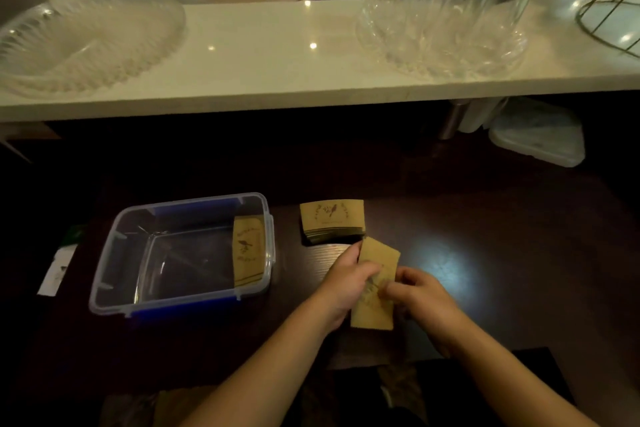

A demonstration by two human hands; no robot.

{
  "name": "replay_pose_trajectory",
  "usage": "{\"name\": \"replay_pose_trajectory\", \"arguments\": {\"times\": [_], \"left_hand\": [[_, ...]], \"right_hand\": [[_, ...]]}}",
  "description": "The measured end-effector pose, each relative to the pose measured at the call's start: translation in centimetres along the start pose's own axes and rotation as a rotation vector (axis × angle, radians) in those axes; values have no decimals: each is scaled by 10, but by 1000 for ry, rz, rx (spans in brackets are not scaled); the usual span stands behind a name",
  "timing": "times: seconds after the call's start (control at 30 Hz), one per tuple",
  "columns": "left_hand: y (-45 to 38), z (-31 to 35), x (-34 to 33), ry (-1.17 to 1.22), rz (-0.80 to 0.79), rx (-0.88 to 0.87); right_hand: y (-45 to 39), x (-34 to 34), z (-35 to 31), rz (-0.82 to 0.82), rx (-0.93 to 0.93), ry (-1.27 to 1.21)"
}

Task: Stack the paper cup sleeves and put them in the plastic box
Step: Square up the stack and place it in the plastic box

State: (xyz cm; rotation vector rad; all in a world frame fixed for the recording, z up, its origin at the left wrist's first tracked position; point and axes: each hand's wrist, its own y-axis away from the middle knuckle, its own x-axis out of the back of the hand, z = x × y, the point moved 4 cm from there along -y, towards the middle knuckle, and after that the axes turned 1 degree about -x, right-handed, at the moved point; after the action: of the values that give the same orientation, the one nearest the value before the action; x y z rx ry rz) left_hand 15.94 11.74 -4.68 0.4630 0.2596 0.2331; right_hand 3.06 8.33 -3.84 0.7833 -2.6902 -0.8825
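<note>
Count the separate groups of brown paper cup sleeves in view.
3: one batch held in both hands, one stack on the dark table, one batch against the clear plastic box's right wall. Individual sleeves can't be counted.

Dim, warm light overall. The white shelf point(277, 55) at the top is brightest and carries small ceiling-light reflections. The dark table point(485, 253) falls into deep shadow, apart from one bluish glare patch right of the hands point(381, 288). Soft focus throughout; the wide lens bows the edges.
</note>
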Motion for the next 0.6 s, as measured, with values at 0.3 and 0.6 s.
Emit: {"name": "replay_pose_trajectory", "arguments": {"times": [0.3, 0.6], "left_hand": [[5, 11, 48, -60, 24, 53], [-34, 55, 94, 27, 348, -31]], "right_hand": [[-17, -24, -16, 7, -38, -354], [-66, -37, -69, 135, -2, -350]]}}
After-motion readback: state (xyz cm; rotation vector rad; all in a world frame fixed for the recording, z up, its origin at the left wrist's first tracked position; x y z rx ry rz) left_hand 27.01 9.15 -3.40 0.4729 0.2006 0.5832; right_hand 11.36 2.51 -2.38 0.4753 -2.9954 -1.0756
